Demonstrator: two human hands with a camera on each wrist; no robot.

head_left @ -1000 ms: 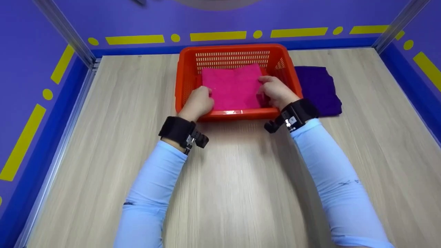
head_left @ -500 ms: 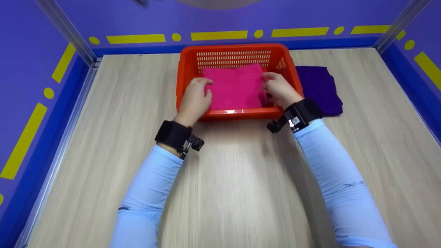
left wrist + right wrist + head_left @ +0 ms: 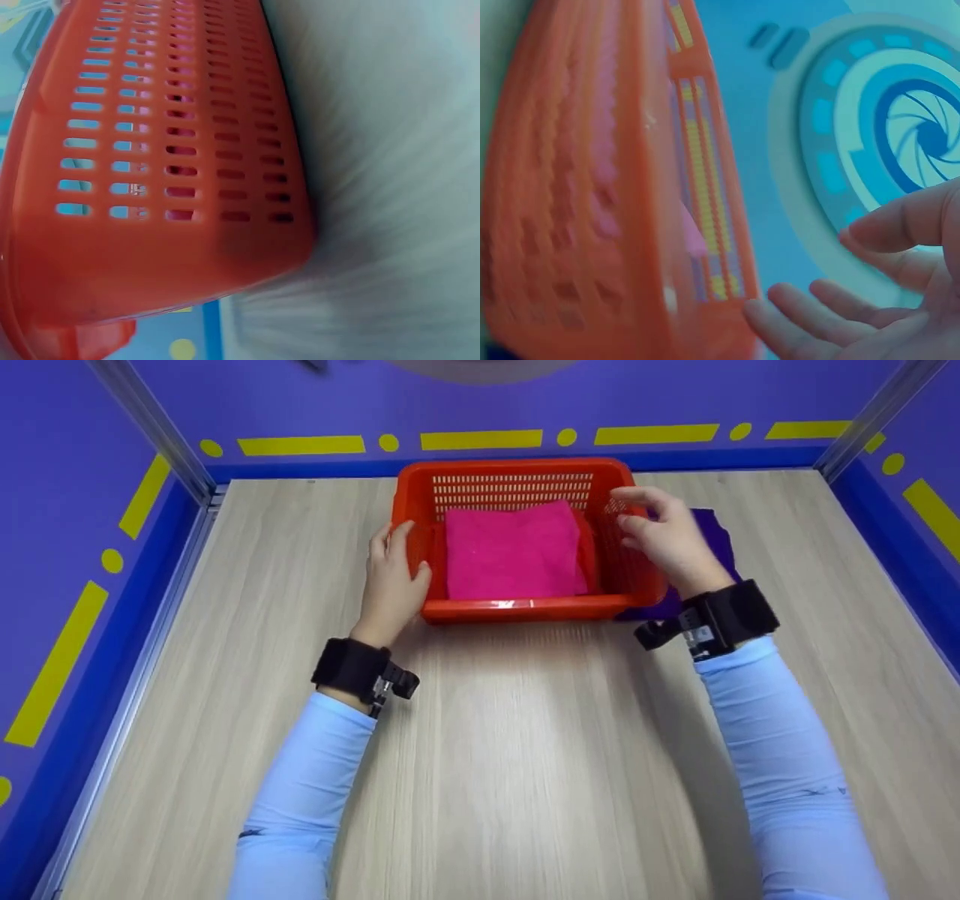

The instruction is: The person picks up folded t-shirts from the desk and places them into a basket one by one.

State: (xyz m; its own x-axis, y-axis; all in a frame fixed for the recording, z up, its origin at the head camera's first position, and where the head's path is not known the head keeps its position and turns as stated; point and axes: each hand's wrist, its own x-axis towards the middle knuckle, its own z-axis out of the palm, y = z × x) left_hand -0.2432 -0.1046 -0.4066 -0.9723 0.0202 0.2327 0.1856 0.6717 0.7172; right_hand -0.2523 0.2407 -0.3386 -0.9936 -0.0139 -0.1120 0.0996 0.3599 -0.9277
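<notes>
A red plastic basket (image 3: 525,607) with slotted walls stands at the back of the table. Inside it lies a folded pink cloth (image 3: 514,551), with a red cloth (image 3: 589,551) showing along its right side. My left hand (image 3: 390,585) is at the basket's left side, its fingers spread and fingertips right at the rim; it does not show in the left wrist view. Over the right rim hovers my right hand (image 3: 667,536), fingers loosely bent and thumb apart, nothing between them. In the right wrist view its fingertips (image 3: 784,300) are near the rim.
A folded dark purple cloth (image 3: 716,536) lies on the table right of the basket, partly hidden by my right hand and the basket. Blue panels (image 3: 315,405) with yellow marks enclose the wooden table (image 3: 495,765) behind and at both sides.
Both hands have come out of the basket and away from the pink cloth. The left has moved left to the rim, the right outward over the right rim. The pink cloth stays in place.
</notes>
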